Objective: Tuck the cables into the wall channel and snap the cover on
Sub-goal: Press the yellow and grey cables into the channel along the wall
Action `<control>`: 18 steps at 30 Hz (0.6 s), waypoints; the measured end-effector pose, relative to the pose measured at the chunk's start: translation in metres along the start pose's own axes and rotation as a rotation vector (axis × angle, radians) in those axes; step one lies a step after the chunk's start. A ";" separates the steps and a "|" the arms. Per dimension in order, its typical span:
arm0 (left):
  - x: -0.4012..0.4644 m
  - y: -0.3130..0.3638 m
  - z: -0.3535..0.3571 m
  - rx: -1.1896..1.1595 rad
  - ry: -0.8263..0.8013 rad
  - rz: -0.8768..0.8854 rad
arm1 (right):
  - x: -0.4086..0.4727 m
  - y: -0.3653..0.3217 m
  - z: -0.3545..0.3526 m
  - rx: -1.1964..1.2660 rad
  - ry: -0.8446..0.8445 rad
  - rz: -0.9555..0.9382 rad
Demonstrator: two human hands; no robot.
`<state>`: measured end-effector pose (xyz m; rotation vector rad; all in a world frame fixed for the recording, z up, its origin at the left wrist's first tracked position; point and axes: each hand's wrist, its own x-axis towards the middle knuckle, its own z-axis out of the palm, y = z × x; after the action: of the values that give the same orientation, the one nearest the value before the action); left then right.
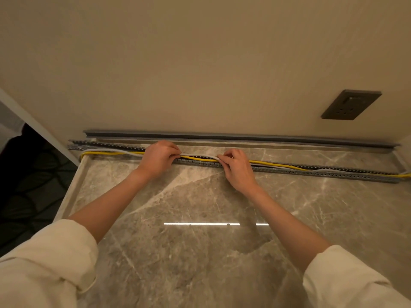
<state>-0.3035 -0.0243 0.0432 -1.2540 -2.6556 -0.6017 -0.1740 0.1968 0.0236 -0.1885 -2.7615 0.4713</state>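
A long grey slotted cable channel (311, 171) lies on the marble top, running left to right a little in front of the wall. A yellow cable (278, 163) and a white cable (198, 155) run along it. My left hand (159, 156) pinches the white cable near the channel's middle. My right hand (238, 166) pinches the same cable a short way to the right, over the yellow one. The grey cover strip (222, 137) lies apart, along the foot of the wall behind the channel.
The beige marble top (200, 252) fills the foreground, with its left edge (71, 196) dropping to a dark floor. A dark wall socket (351, 104) sits on the beige wall at the right. The cables run off the right end (404, 174).
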 end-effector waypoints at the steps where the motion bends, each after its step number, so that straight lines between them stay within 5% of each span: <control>1: -0.001 0.001 0.000 0.003 0.006 0.006 | 0.000 0.000 -0.001 0.010 -0.009 0.000; 18: -0.013 0.005 -0.002 0.072 -0.103 0.092 | -0.001 -0.012 -0.002 0.004 -0.093 0.062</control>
<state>-0.2914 -0.0317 0.0426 -1.4139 -2.6564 -0.4360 -0.1733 0.1859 0.0298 -0.2581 -2.8519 0.5138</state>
